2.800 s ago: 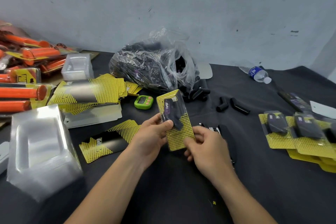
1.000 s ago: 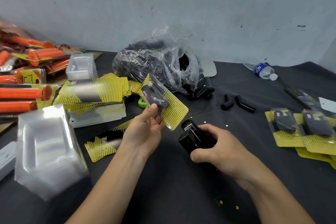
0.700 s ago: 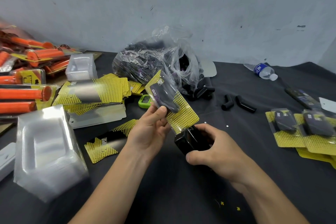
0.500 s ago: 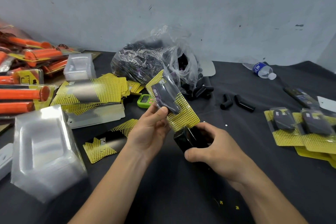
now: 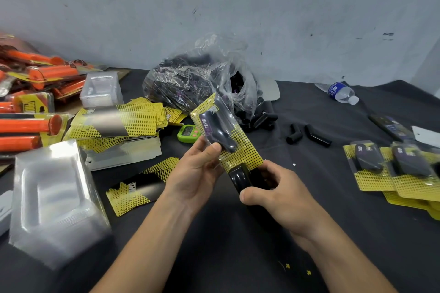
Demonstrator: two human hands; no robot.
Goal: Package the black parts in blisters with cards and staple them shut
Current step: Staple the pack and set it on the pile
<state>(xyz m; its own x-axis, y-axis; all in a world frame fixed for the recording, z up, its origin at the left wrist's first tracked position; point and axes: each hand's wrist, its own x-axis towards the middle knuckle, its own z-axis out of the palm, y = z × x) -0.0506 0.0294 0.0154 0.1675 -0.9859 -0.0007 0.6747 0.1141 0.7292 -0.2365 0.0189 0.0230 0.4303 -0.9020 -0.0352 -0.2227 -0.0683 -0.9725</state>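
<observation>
Fingers of the left hand pinch the filled blister pack, angling its near edge into the black stapler that the right hand grips with curled fingers, evidently for stapling.

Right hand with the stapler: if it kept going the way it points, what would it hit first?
Probably the yellow pack held by the left hand: the stapler in the right hand points at its lower edge, seemingly touching.
</observation>
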